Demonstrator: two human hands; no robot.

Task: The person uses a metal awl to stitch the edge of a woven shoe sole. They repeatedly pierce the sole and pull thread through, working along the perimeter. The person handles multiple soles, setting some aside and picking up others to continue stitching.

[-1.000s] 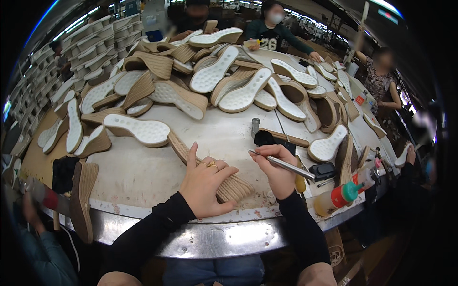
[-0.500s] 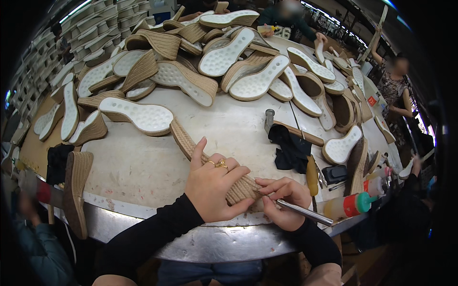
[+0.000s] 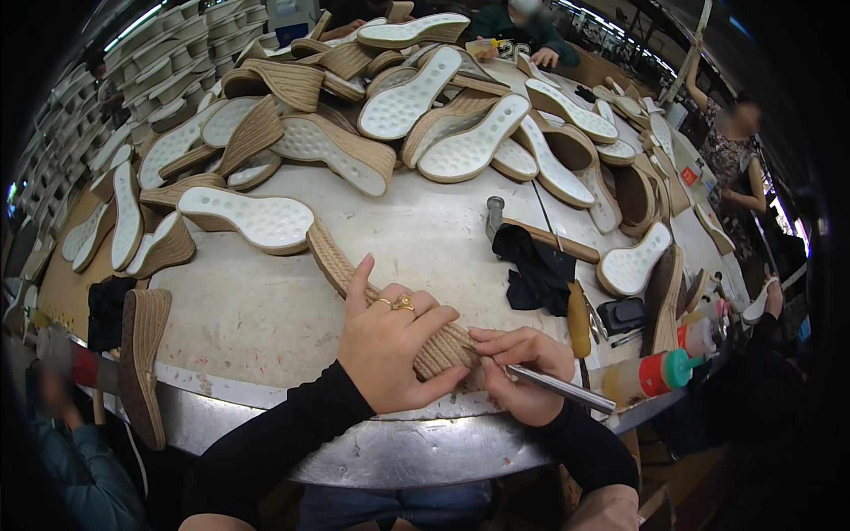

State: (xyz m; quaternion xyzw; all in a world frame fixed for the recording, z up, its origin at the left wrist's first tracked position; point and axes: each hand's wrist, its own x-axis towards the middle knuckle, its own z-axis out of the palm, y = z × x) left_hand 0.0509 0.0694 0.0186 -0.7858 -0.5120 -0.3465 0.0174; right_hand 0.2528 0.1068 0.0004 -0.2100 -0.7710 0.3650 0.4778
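A wedge sole wrapped in tan braided rope [image 3: 443, 352] lies on its side at the table's near edge, its thin end pointing away to the far left. My left hand [image 3: 390, 341], with rings on it, presses over the sole and grips it between thumb and fingers. My right hand [image 3: 529, 372] holds a slim tool with a silver metal handle [image 3: 567, 389]. The thin tip of that tool meets the rope at the sole's thick right end. My right fingertips cover part of the tip and the spot it touches.
A pile of wedge soles [image 3: 403, 97] covers the far side. To the right are a hammer [image 3: 495, 212], black cloth [image 3: 536, 270], a yellow-handled tool [image 3: 578, 323] and a green-capped bottle [image 3: 651, 376]. A brown wedge [image 3: 142, 354] stands at the left edge. Co-workers are beyond.
My hands keep almost the same hold on the sole and the tool. A co-worker at the far side has drawn an outstretched hand back inward. The view has shifted slightly.
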